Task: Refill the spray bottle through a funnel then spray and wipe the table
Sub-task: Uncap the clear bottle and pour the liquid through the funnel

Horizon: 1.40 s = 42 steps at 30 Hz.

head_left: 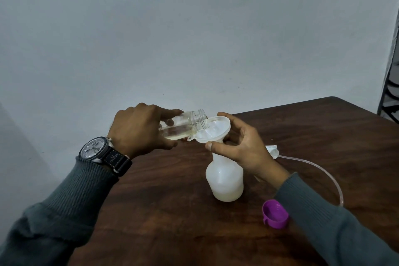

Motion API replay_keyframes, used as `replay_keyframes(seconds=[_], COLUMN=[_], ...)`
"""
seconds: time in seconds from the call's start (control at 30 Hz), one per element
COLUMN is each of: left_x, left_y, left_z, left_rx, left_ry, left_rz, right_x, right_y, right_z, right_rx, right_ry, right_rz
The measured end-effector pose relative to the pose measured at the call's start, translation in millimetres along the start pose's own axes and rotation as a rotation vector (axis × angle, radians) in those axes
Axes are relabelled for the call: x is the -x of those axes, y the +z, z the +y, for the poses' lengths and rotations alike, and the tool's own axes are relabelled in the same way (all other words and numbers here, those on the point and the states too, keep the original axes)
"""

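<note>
Nearest, a purple cap point(275, 214) lies mouth-up on the table point(172, 211), set aside, probably from the jar. The spray bottle point(225, 181) stands upright mid-table with the funnel point(212, 129) seated in its neck. The right hand point(244, 147) curls thumb and fingers round the funnel to steady it. The left hand point(140, 129) grips a clear jar point(185, 125), tipped so its mouth overhangs the funnel. Beyond, the spray head point(272, 150) and tube point(319, 168) lie removed.
</note>
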<state>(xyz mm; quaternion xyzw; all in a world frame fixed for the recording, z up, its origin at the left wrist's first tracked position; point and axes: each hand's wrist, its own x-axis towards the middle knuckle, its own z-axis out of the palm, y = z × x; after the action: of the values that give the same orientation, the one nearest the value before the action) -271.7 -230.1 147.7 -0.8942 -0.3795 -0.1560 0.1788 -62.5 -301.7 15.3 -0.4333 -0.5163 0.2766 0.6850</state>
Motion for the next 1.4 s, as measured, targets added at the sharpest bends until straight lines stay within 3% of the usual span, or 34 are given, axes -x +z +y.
replay_keyframes(seconds=[1.4], left_x=[2.3], left_y=[-3.6], left_z=[2.2], left_rx=[-0.011], left_ry=[-0.025], left_rz=[-0.021], right_x=[-0.3], right_y=[0.4], right_z=[-1.2], right_rx=[-0.036], right_ry=[-0.006], right_rz=[-0.009])
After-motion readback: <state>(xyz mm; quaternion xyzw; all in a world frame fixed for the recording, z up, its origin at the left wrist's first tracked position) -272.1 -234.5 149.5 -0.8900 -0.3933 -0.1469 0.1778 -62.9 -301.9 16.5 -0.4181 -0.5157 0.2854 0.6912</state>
